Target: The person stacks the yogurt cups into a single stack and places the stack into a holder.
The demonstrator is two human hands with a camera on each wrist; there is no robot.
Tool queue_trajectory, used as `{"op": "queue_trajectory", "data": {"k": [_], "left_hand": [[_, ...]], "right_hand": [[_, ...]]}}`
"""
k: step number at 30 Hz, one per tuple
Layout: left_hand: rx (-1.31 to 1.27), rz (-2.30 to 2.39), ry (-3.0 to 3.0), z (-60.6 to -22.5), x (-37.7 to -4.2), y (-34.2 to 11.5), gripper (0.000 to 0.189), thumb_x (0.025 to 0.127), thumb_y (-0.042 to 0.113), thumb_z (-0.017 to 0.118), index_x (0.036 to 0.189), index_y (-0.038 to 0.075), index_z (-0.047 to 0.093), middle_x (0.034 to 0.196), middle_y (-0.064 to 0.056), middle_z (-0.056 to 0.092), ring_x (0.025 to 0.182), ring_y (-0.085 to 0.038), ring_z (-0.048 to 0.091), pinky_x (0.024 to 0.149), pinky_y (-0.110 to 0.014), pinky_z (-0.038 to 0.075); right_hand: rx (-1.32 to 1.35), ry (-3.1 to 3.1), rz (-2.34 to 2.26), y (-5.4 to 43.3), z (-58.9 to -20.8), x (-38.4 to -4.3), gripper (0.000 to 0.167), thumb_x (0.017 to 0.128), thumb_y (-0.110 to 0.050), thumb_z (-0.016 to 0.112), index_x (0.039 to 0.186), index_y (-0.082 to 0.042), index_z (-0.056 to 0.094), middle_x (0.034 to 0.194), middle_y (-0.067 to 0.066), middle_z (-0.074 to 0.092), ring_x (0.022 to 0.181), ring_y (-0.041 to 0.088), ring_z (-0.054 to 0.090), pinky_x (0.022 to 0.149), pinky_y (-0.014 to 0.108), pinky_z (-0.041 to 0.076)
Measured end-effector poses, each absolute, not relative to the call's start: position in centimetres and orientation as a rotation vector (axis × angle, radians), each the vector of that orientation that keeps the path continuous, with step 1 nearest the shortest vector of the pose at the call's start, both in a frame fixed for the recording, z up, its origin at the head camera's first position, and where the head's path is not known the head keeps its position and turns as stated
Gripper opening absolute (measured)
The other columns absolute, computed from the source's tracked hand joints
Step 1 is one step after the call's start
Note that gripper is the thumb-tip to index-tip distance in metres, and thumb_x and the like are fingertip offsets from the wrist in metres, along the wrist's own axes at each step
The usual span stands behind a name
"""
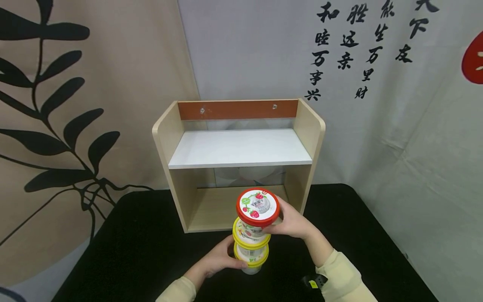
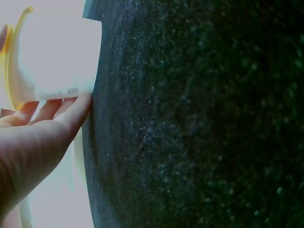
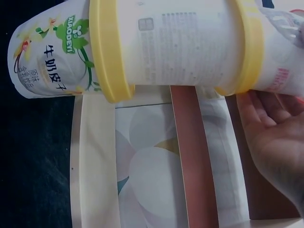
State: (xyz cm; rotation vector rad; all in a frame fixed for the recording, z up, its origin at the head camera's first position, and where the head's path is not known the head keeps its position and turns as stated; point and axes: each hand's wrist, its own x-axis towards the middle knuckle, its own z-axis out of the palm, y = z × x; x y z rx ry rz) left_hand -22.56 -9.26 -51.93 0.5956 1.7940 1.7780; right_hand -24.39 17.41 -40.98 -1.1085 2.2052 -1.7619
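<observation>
Three printed tubs stand in a stack at the front of the shelf unit. On top is the red-lidded tub point(image 1: 258, 206), above a middle yellow-lidded tub point(image 3: 175, 47) and a bottom yellow-lidded tub point(image 3: 52, 52). My left hand point(image 1: 220, 260) grips the bottom tub around its side, thumb in front. Up at the top tub, my right hand point(image 1: 292, 222) holds its right side, with part of the fingers hidden behind it. In the left wrist view, glare washes out the print on the white tub point(image 2: 57, 57) over the fingers.
Behind the stack is a wooden shelf unit point(image 1: 177, 193) with a white upper shelf point(image 1: 241, 147) and a brown back rail point(image 1: 237, 110). It stands on a black-covered table point(image 1: 143, 247). Printed curtains point(image 1: 245, 50) hang behind and at both sides.
</observation>
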Motion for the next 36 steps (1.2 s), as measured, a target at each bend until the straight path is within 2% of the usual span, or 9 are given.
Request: {"op": "queue_trajectory", "data": {"k": [20, 28, 36], "left_hand": [[0.59, 1.789, 1.769, -51.63, -22.47, -9.29, 0.068, 0.084, 0.002, 0.073, 0.143, 0.006, 0.039, 0.134, -0.011, 0.053, 0.124, -0.031, 0.049, 0.1, -0.05, 0.046], [0.592, 1.793, 1.76, -51.86, -22.48, -9.3, 0.07, 0.084, 0.002, 0.073, 0.145, 0.008, 0.038, 0.135, -0.01, 0.053, 0.126, -0.031, 0.049, 0.1, -0.051, 0.045], [0.585, 1.794, 1.766, -52.01, -22.56, -9.3, 0.069, 0.084, 0.003, 0.073, 0.144, 0.007, 0.039, 0.135, -0.01, 0.053, 0.125, -0.032, 0.049, 0.101, -0.052, 0.045]], "right_hand": [[-1.101, 2.223, -1.725, 16.55, -41.3, -24.27, 0.075, 0.081, -0.015, 0.081, 0.143, -0.003, 0.039, 0.135, 0.013, 0.053, 0.122, 0.028, 0.051, 0.1, 0.049, 0.045], [-1.1, 2.256, -1.699, 16.6, -41.66, -24.4, 0.076, 0.08, -0.013, 0.08, 0.143, -0.003, 0.039, 0.135, 0.012, 0.053, 0.125, 0.028, 0.05, 0.103, 0.055, 0.04], [-1.1, 2.25, -1.698, 16.59, -41.82, -24.37, 0.076, 0.08, -0.013, 0.08, 0.143, -0.003, 0.037, 0.135, 0.014, 0.053, 0.125, 0.031, 0.05, 0.102, 0.055, 0.041]]}}
